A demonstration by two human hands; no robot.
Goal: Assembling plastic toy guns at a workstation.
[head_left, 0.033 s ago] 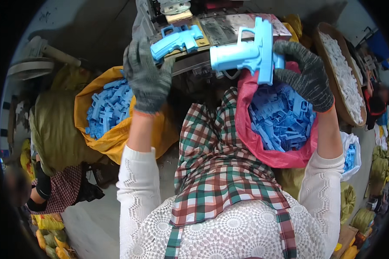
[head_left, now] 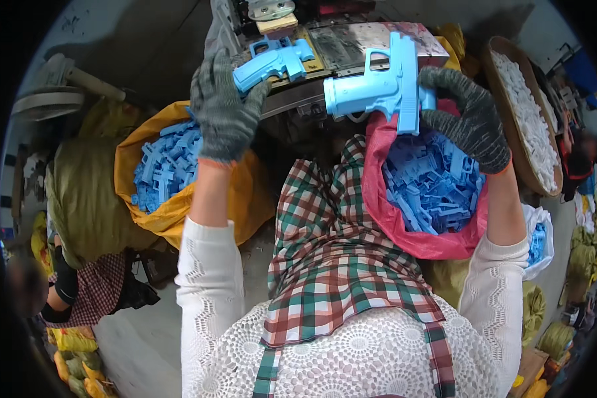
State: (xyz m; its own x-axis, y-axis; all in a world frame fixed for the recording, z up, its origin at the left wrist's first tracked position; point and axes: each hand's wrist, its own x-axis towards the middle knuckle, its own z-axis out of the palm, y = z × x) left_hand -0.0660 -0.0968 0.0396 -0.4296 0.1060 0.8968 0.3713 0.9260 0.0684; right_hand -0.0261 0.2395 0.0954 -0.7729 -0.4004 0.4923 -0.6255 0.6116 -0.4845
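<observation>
My left hand, in a dark grey knit glove, is at the edge of the machine. The grip of a light blue toy pistol lies between its thumb and fingers, over the machine's plate. My right hand, gloved alike, pinches a larger light blue toy pistol by a short stub on its side. This one is turned with its grip pointing left and its slide upright. It hangs above a pink sack full of blue toy pistol parts.
A yellow sack with blue toy parts stands at my left. The machine spans the far side. To the right are a long basket of white pieces and a white bag. Other people sit at both edges.
My left hand has shifted slightly forward. The toy pistol in my right hand has sunk a little. Both hands keep the same hold.
</observation>
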